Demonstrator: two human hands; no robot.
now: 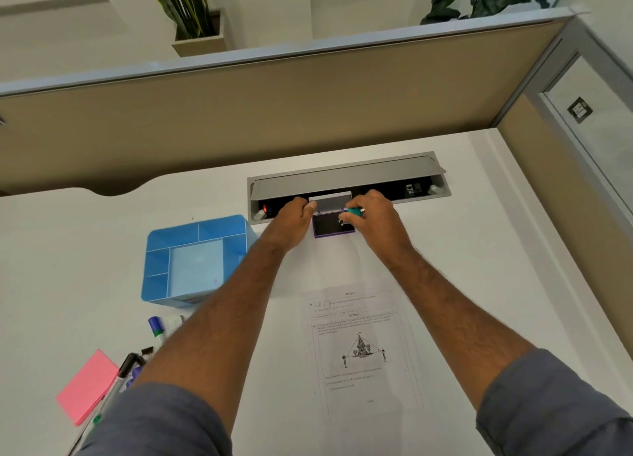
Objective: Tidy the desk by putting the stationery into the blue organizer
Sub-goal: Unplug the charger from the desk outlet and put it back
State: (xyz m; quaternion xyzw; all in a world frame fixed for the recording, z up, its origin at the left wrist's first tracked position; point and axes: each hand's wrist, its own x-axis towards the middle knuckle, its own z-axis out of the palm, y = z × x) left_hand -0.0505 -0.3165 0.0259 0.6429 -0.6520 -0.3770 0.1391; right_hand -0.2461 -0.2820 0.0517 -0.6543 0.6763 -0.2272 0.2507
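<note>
A purple ink pad (330, 227) lies open on the white desk, its grey lid (330, 200) raised. My left hand (293, 221) pinches the lid's left edge. My right hand (371, 217) grips a small teal stamp (354, 211) right over the pad's right side. The blue organizer (191, 236) stands to the left, its compartments bare. At the lower left lie pink sticky notes (87, 387), a black marker (127, 363), a clear pen (109, 395), a blue-capped glue stick (156, 327) and a small white eraser (175, 321), partly hidden by my left arm.
A printed worksheet (359, 353) lies between my arms. Behind the ink pad a grey cable tray (349, 178) with its flap open is set into the desk. A beige partition (239, 113) closes the back and right sides.
</note>
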